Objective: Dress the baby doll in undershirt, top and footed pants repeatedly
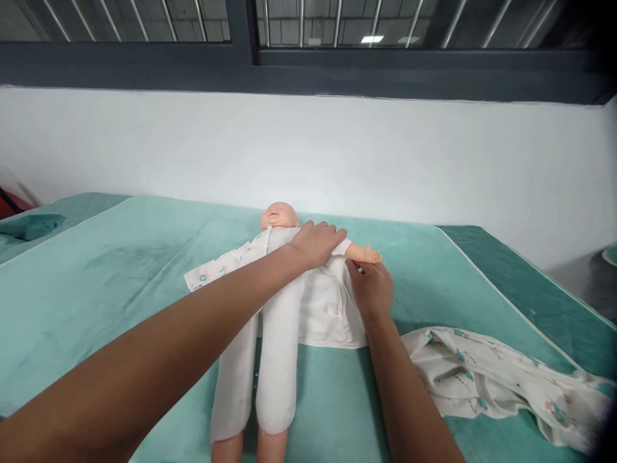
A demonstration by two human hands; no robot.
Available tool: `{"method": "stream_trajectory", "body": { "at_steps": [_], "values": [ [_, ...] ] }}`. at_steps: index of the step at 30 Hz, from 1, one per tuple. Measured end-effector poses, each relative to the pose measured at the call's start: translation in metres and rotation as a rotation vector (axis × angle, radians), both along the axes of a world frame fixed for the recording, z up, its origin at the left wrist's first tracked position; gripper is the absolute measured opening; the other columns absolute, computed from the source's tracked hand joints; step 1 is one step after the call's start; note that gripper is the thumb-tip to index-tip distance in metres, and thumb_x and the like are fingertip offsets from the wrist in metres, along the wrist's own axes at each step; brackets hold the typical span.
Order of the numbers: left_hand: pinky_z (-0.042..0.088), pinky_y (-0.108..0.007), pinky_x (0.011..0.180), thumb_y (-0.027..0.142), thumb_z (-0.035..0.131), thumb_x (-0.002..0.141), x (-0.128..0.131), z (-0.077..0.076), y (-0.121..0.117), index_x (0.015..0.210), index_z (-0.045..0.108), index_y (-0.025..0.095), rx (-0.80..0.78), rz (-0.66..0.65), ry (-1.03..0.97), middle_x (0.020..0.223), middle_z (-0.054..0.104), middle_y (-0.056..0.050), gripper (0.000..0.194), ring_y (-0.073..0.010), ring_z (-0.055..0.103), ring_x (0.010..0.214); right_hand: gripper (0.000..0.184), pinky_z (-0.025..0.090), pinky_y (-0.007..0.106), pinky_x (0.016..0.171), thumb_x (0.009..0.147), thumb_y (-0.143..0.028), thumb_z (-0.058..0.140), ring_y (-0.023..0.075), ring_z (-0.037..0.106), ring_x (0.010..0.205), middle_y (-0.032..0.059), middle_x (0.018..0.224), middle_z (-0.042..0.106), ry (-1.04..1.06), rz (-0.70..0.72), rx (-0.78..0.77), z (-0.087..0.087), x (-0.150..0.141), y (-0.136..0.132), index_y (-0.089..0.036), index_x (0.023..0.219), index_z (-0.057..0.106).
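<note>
Head view: doll's forearm [362, 253], long axis toward three o'clock, lies just before twelve from right hand [375, 284], nearer than left hand [315, 244]; whether either grip is clamped cannot be told.

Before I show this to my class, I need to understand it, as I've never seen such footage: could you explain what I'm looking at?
There is no machine here, just a person's two bare hands. The single picture comes from a camera worn on the head, looking forward and down. A doll lies face up on a green cover, its head towards a white wall. A pale garment is spread around it, one printed sleeve stretching to the picture's left. More printed cloth lies bunched at the right. The left hand lies over the doll's upper body; the right hand is beside its bare forearm, fingers curled in. Whether either grips the fabric, I can't tell.
</note>
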State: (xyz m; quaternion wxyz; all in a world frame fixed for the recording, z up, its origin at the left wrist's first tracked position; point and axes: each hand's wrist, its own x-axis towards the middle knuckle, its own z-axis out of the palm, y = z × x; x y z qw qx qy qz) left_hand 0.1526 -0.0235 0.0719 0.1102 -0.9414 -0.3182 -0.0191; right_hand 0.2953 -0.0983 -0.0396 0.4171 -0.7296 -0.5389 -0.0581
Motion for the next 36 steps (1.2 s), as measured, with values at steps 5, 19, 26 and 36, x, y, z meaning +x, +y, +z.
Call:
{"method": "stream_trajectory", "body": {
  "at_steps": [5,19,26,36],
  "values": [
    [0.039,-0.035,0.075,0.012,0.055,0.082,-0.003,0.001,0.002,0.109,0.053,0.020,-0.003,0.015,-0.007,0.104,0.065,-0.009,0.029,-0.0260,0.057,0.099,0.029,0.040,0.030,0.068,0.088,-0.044,0.052,0.0181,0.056,0.070,0.0052,0.080,0.069,0.491,-0.018,0.114,0.010,0.009,-0.005,-0.019,0.087,0.066],
    [0.030,-0.047,0.088,0.029,0.067,0.082,0.023,-0.012,-0.004,0.100,0.071,0.015,-0.012,0.345,0.065,0.105,0.069,-0.019,0.023,-0.0357,0.057,0.102,0.037,0.052,0.036,0.073,0.090,-0.059,0.049,0.0229,0.065,0.085,0.0047,0.095,0.067,1.219,0.512,0.199,0.039,-0.005,-0.032,-0.025,0.099,0.058],
    [0.029,-0.052,0.099,0.024,0.069,0.077,0.031,-0.031,-0.002,0.120,0.059,0.013,-0.135,0.424,-0.152,0.125,0.057,-0.022,0.046,-0.0365,0.051,0.115,0.046,0.054,0.036,0.084,0.078,-0.052,0.071,0.0252,0.066,0.102,0.0030,0.110,0.071,1.291,0.798,0.043,0.035,-0.017,-0.035,-0.028,0.116,0.061],
    [0.045,-0.027,0.073,0.015,0.054,0.074,0.000,-0.008,0.026,0.096,0.066,0.021,-0.464,0.173,-0.412,0.099,0.071,-0.001,0.026,-0.0162,0.062,0.083,0.076,0.043,0.037,0.106,0.066,-0.033,0.085,0.0249,0.049,0.131,0.0010,0.138,0.058,1.221,1.092,-0.099,0.026,-0.026,-0.040,-0.037,0.136,0.056]
  ]
}}
